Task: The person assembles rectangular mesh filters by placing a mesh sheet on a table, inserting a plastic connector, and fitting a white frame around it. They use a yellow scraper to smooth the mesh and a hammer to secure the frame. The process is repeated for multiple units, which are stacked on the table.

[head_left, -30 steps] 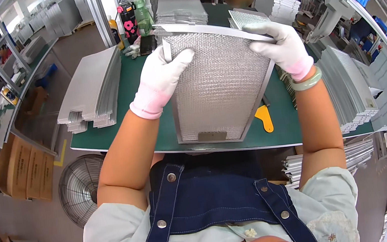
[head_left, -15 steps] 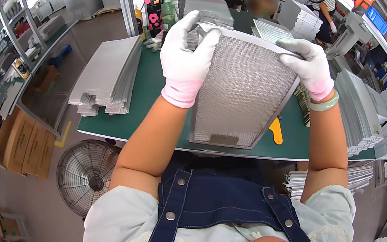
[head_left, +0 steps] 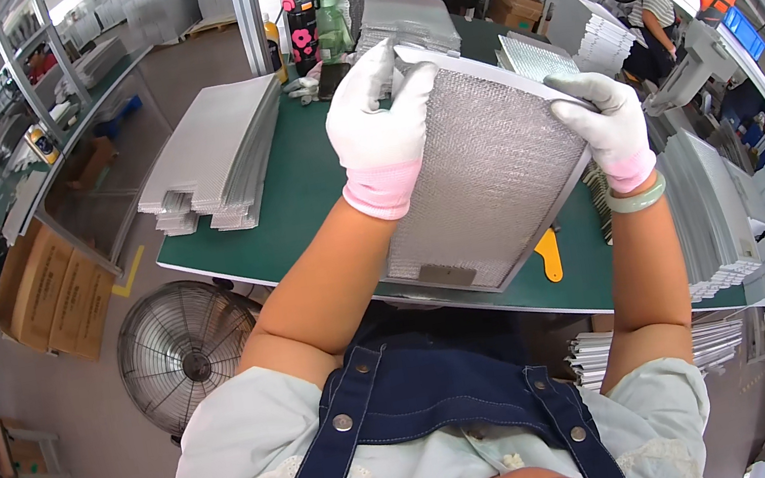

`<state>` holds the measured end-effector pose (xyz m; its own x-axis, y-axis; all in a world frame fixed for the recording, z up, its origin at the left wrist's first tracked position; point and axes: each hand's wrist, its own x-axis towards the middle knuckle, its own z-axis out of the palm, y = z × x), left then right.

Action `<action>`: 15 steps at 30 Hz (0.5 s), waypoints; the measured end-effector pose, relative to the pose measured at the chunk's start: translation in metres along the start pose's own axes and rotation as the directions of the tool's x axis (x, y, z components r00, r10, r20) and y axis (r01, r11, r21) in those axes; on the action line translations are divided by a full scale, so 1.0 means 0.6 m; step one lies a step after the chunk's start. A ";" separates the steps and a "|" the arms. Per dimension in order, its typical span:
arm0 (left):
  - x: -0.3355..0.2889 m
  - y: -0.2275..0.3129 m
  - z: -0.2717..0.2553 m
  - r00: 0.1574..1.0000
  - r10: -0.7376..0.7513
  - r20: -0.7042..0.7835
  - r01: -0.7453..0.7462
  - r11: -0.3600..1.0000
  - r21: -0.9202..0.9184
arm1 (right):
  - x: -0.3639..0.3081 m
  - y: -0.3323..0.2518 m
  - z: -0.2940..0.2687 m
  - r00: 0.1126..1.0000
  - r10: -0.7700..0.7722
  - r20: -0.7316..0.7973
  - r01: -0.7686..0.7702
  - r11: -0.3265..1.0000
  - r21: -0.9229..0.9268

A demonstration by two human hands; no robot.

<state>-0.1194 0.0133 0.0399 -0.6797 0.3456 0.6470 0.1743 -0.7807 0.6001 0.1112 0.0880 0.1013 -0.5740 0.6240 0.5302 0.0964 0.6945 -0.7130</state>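
Note:
Both my hands wear white gloves with pink cuffs. Between them stands a framed metal mesh filter panel point(head_left: 492, 172), tilted, with its lower edge by the near edge of the green table point(head_left: 272, 236). My left hand point(head_left: 381, 124) grips the panel's upper left corner, thumb and fingers closed over the frame. At the upper right corner my right hand point(head_left: 609, 118) is closed on the frame, thumb in front. A small dark tab point(head_left: 448, 274) sits at the panel's bottom. Just right of the panel lies a yellow scraper-like tool point(head_left: 549, 256).
Stacked flat panels point(head_left: 209, 151) lie at the left, and more stacks point(head_left: 704, 218) stand at the right. Bottles point(head_left: 303, 31) stand at the back. A floor fan point(head_left: 189, 345) and cardboard boxes point(head_left: 60, 290) are left of the table. Other people work farther off.
My left hand has shifted slightly down and right along the panel's corner. The right hand keeps its hold, and the panel stays nearly in place.

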 end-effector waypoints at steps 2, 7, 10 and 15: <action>-0.001 -0.004 -0.012 0.993 0.014 0.114 -0.016 1.000 0.017 | -0.005 0.000 0.001 1.000 0.001 -0.002 -0.001 1.000 -0.001; 0.013 0.021 -0.019 0.947 -0.080 0.312 0.125 0.984 -0.125 | -0.003 -0.006 -0.016 0.997 -0.023 0.075 0.023 1.000 0.005; 0.018 0.024 -0.029 0.923 -0.143 0.357 0.201 0.971 -0.131 | 0.001 -0.034 -0.019 0.992 0.012 0.123 -0.006 0.999 -0.052; 0.010 0.031 -0.030 0.932 -0.118 0.342 0.194 0.961 -0.198 | 0.024 -0.094 0.078 0.891 -0.436 0.130 0.407 0.638 -0.653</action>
<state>-0.1330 -0.0085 0.0461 -0.4105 0.5921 0.6935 -0.1054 -0.7862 0.6089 0.0592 0.0412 0.1274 -0.6587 0.2068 0.7234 0.3588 0.9315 0.0604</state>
